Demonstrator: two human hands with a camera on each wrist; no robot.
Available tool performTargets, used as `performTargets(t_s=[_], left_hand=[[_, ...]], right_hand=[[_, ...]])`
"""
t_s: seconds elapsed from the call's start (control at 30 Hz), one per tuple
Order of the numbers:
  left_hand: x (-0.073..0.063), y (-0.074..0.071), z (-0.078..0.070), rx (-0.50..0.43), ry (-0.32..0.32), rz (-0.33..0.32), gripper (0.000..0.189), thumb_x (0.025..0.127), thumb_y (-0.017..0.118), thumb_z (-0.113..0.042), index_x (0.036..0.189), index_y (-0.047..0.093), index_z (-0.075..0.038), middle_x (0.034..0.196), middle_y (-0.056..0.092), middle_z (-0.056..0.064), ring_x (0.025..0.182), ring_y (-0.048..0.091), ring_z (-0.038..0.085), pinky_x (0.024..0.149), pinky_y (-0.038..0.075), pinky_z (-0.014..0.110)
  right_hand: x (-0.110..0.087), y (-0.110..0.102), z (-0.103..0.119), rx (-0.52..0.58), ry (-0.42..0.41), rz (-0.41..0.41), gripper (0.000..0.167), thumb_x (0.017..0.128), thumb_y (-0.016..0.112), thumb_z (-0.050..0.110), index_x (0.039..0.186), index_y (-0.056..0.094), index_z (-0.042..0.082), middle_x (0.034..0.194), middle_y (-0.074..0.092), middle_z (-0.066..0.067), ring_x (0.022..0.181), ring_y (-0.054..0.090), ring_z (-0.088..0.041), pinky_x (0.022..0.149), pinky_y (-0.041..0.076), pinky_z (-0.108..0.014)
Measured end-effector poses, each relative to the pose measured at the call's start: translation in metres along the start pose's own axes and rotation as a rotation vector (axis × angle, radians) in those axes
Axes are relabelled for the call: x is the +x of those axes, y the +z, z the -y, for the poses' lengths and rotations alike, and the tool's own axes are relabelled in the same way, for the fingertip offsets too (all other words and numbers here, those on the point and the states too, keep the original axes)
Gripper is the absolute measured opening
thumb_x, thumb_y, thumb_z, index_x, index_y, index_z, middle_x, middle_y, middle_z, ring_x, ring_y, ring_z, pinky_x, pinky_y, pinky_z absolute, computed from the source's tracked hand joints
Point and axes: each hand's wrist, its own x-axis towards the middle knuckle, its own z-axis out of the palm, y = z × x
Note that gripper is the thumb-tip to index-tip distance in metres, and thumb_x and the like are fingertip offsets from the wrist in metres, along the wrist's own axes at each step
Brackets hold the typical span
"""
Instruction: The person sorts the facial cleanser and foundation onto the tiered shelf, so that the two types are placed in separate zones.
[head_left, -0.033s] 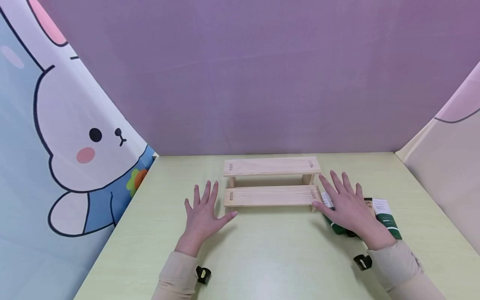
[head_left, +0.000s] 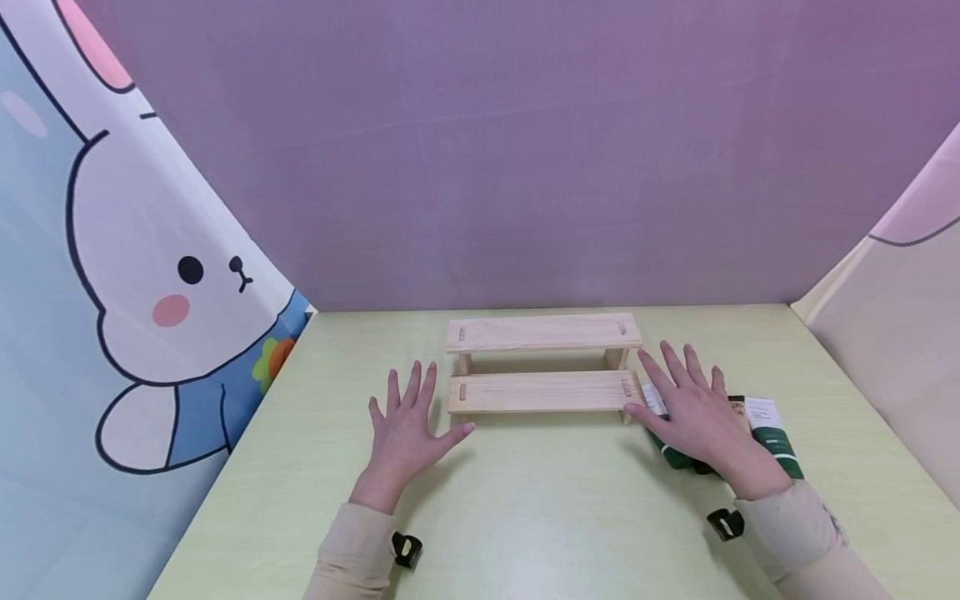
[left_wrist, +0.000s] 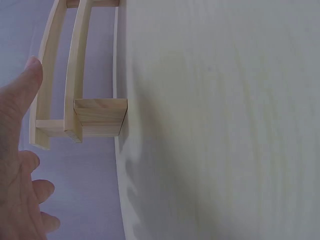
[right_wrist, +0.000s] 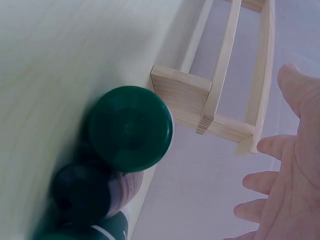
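Observation:
A two-step wooden rack [head_left: 543, 392] stands on the table, its long flat boards joined by short upright pieces. To its left my left hand [head_left: 405, 437] hovers palm down with fingers spread, holding nothing. My right hand [head_left: 701, 421] is held the same way near the rack's right end, above a group of bottles. One bottle with a white and green label [head_left: 776, 433] shows past that hand. In the right wrist view, a large green cap [right_wrist: 130, 129] sits beside a dark cap [right_wrist: 80, 192], with another green one partly visible below. The right hand hides part of the group.
The pale table [head_left: 525, 508] ends at a purple backdrop [head_left: 480, 167] behind the rack. A cloth printed with a rabbit [head_left: 150, 275] borders the left side, and a light panel [head_left: 892, 333] borders the right. Black wrist-worn pieces [head_left: 407, 550] show by both sleeves.

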Motion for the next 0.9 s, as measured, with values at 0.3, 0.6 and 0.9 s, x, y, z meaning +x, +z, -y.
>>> performTargets(t_s=[0.3, 0.6, 0.9], left_hand=[[0.003, -0.003, -0.001, -0.020, 0.011, 0.003, 0.109, 0.077, 0.053, -0.081, 0.158, 0.007, -0.024, 0.163, 0.005, 0.005, 0.146, -0.007, 0.040, 0.103, 0.007, 0.075], [0.008, -0.004, -0.002, -0.089, 0.021, 0.064, 0.109, 0.079, 0.052, -0.080, 0.158, 0.001, -0.024, 0.163, 0.005, 0.006, 0.147, -0.006, 0.036, 0.106, 0.005, 0.071], [0.018, 0.004, -0.004, -0.178, 0.021, 0.121, 0.092, 0.089, 0.054, -0.066, 0.158, 0.012, -0.021, 0.157, 0.024, 0.018, 0.142, 0.014, 0.050, 0.106, 0.018, 0.069]], right_hand=[[0.000, 0.000, -0.003, 0.016, 0.000, 0.002, 0.086, 0.093, 0.048, 0.064, 0.156, 0.022, 0.011, 0.159, 0.011, -0.025, 0.143, 0.001, -0.050, 0.100, 0.007, -0.077], [-0.010, 0.005, -0.003, -0.015, -0.017, 0.010, 0.082, 0.091, 0.063, 0.050, 0.151, 0.033, 0.004, 0.151, 0.031, -0.029, 0.135, 0.023, -0.057, 0.098, 0.021, -0.074], [-0.021, 0.020, 0.001, -0.026, 0.020, 0.044, 0.053, 0.086, 0.073, 0.022, 0.129, 0.058, -0.005, 0.113, 0.064, -0.025, 0.095, 0.063, -0.041, 0.073, 0.050, -0.055]])
